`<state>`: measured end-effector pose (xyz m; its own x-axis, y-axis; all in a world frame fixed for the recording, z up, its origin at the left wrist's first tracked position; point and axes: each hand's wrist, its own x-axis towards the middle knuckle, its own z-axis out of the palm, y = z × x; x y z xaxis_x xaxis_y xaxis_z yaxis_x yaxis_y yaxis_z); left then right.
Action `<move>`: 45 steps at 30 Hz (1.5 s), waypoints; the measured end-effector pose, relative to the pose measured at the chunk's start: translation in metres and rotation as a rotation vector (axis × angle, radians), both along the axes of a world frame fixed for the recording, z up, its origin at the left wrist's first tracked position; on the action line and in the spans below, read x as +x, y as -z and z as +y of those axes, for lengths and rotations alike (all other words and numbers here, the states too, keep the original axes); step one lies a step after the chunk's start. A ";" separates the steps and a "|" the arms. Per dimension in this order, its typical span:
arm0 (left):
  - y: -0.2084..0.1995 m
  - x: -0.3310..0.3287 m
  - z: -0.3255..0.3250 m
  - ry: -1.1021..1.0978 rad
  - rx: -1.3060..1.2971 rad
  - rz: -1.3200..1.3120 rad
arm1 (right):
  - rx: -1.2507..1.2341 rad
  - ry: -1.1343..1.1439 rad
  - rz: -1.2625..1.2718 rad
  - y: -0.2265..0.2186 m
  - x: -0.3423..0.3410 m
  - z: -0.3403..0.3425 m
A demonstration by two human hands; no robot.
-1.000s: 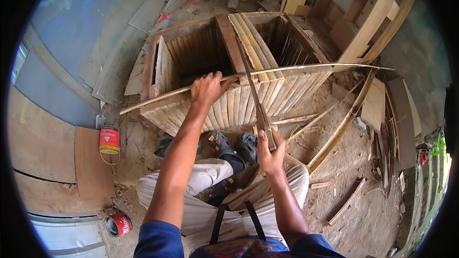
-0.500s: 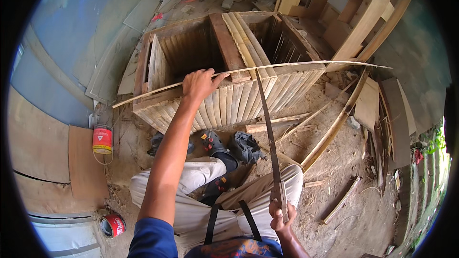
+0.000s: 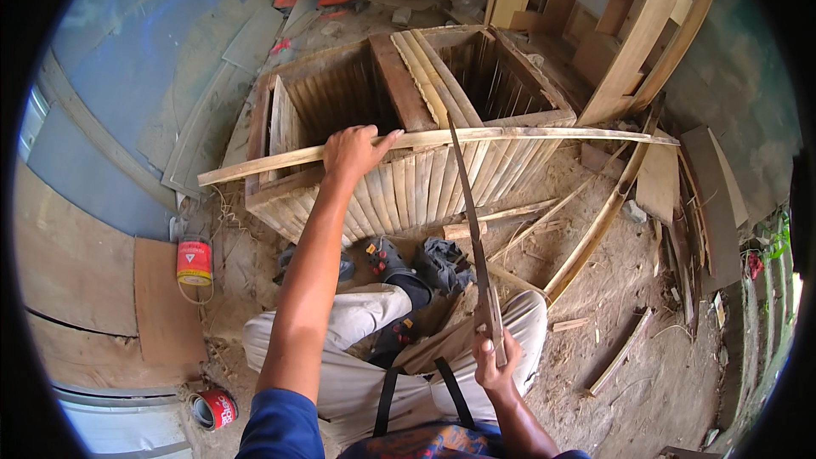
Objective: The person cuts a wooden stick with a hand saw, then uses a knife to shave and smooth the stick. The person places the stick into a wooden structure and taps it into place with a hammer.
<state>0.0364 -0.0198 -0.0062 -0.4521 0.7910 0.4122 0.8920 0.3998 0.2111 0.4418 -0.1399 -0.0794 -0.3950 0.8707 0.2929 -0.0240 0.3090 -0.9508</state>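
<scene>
A long split bamboo strip (image 3: 280, 160) lies across the near rim of a slatted wooden box (image 3: 399, 191) and overhangs both its sides. My left hand (image 3: 350, 153) is closed over the strip, left of the middle, pressing it at the rim. My right hand (image 3: 498, 364) grips a handsaw (image 3: 473, 219) by its handle, close to my right knee. The saw's long blade slants up and away. Its far end crosses the strip near the box's middle; whether the teeth touch the strip I cannot tell.
Two paint cans (image 3: 195, 260) are on the left, one lying tipped. Bamboo pieces (image 3: 586, 246) and offcuts (image 3: 620, 352) litter the dirt floor to the right. Boards (image 3: 639, 42) lean at the back right. Dark cloth (image 3: 446, 263) lies beside my shoe (image 3: 396, 269).
The strip has turned so a broader face shows. The saw's handle has risen slightly away from me, and its tip now reaches a little beyond the strip. My left hand keeps its hold.
</scene>
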 end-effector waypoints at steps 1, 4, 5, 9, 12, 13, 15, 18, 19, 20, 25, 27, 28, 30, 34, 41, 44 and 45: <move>-0.001 0.000 0.001 -0.022 -0.023 -0.032 | -0.041 -0.005 -0.001 -0.001 -0.005 0.002; -0.002 0.000 0.002 -0.050 -0.067 -0.105 | -0.068 -0.025 -0.005 -0.005 -0.015 0.008; -0.001 0.000 0.002 -0.050 -0.077 -0.128 | -0.048 -0.026 -0.005 -0.006 -0.018 0.010; 0.001 -0.002 0.005 -0.069 -0.057 -0.224 | -0.048 -0.035 -0.020 -0.007 -0.024 0.013; 0.000 -0.010 0.010 -0.068 -0.140 -0.323 | -0.064 -0.037 -0.036 -0.007 -0.027 0.010; -0.002 -0.015 0.013 -0.057 -0.202 -0.362 | -0.069 -0.031 -0.024 -0.006 -0.029 0.010; -0.004 -0.027 0.021 -0.033 -0.322 -0.446 | -0.082 -0.030 -0.017 -0.007 -0.031 0.009; -0.004 -0.042 0.032 0.020 -0.424 -0.542 | -0.110 -0.043 -0.017 -0.009 -0.032 0.008; -0.003 -0.045 0.035 0.044 -0.415 -0.551 | -0.123 -0.043 -0.013 -0.010 -0.032 0.009; -0.003 -0.047 0.037 0.067 -0.404 -0.559 | -0.141 -0.054 0.004 -0.011 -0.032 0.009; -0.009 -0.055 0.047 0.001 -0.620 -0.826 | -0.142 -0.057 -0.001 -0.016 -0.035 0.012; -0.011 -0.056 0.048 -0.007 -0.669 -0.889 | -0.155 -0.058 -0.011 -0.018 -0.037 0.013; -0.012 -0.057 0.049 0.005 -0.711 -0.922 | -0.159 -0.060 -0.021 -0.019 -0.038 0.014; -0.013 -0.060 0.051 0.016 -0.750 -0.970 | -0.159 -0.058 -0.030 -0.021 -0.040 0.015; -0.013 -0.065 0.053 0.017 -0.769 -0.987 | -0.101 -0.049 -0.062 -0.023 -0.040 0.019; -0.009 -0.056 0.042 0.029 -0.561 -0.763 | -0.110 -0.066 -0.081 -0.017 -0.036 0.024; -0.005 -0.055 0.026 0.297 -0.317 -0.631 | -0.126 -0.063 -0.047 -0.014 -0.035 0.023; -0.005 -0.057 0.023 0.319 -0.320 -0.647 | -0.137 -0.070 -0.058 -0.013 -0.035 0.022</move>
